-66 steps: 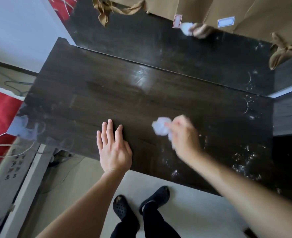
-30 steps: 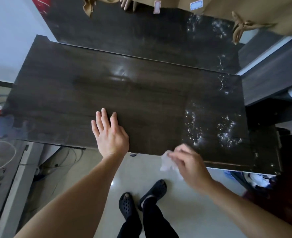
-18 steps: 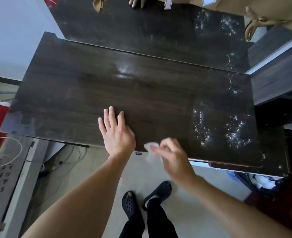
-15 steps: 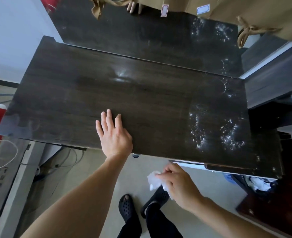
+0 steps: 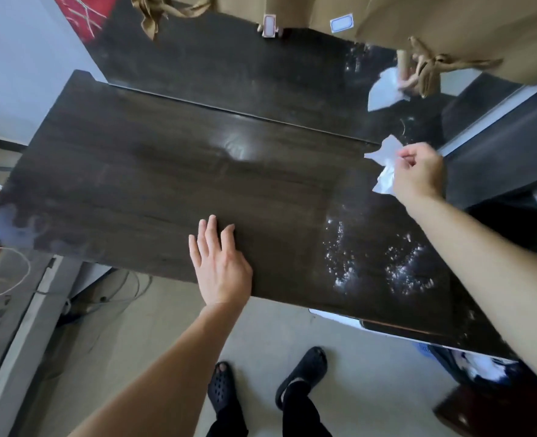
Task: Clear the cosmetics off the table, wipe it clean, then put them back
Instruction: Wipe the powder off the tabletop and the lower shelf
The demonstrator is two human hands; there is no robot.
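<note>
The dark wooden table (image 5: 153, 184) fills the middle of the view with no cosmetics on it. My left hand (image 5: 218, 263) lies flat, fingers apart, on the table's near edge. My right hand (image 5: 418, 175) is at the far right corner, closed on a crumpled white tissue (image 5: 385, 167) just above the surface. White specks of residue (image 5: 383, 263) are scattered over the near right part of the table.
A mirror (image 5: 260, 77) stands behind the table and reflects the hand and tissue. A dark shelf unit (image 5: 506, 146) is on the right. Cables (image 5: 5, 272) and a white board lie on the floor at left. My feet in black sandals (image 5: 301, 370) stand below the table edge.
My right hand with the tissue has come up from below the near edge and travelled to the far right corner. My left hand has stayed flat in place.
</note>
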